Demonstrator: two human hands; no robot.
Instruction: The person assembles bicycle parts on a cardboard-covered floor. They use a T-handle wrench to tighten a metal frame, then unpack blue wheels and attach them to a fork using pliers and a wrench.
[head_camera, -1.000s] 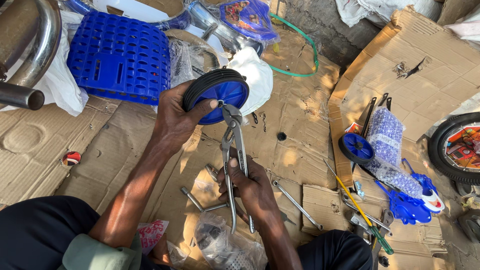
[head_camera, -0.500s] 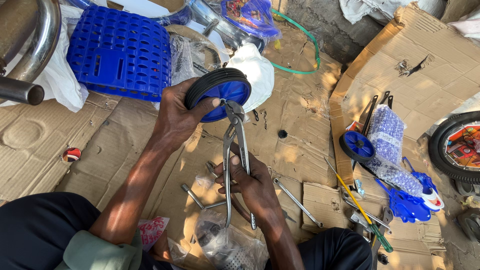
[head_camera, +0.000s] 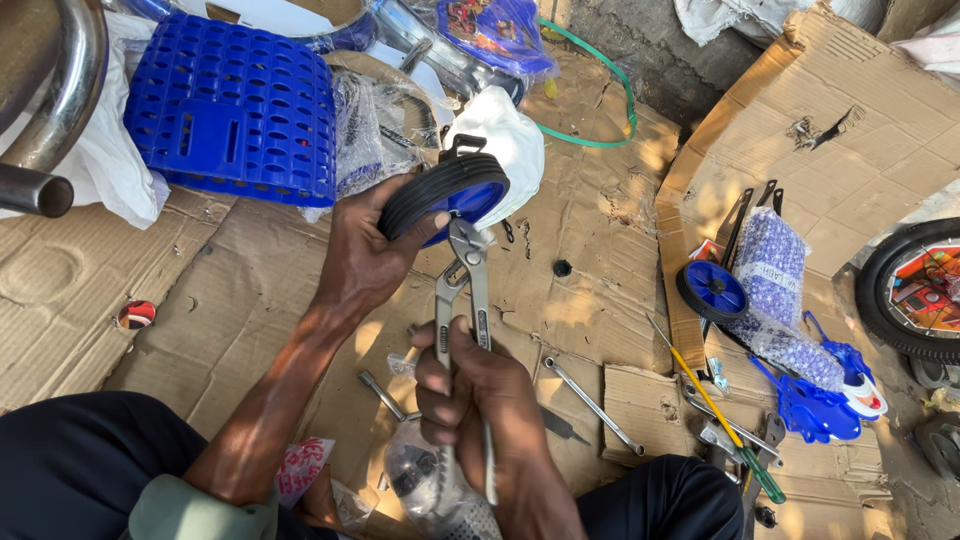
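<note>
Blue wheel (head_camera: 445, 195) in left hand (head_camera: 365, 260), pliers (head_camera: 462, 290) in right hand (head_camera: 475, 395).

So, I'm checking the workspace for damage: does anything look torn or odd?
Yes: the cardboard sheet at upper right has a ragged tear. The small wheel and pliers in hand look intact.
</note>
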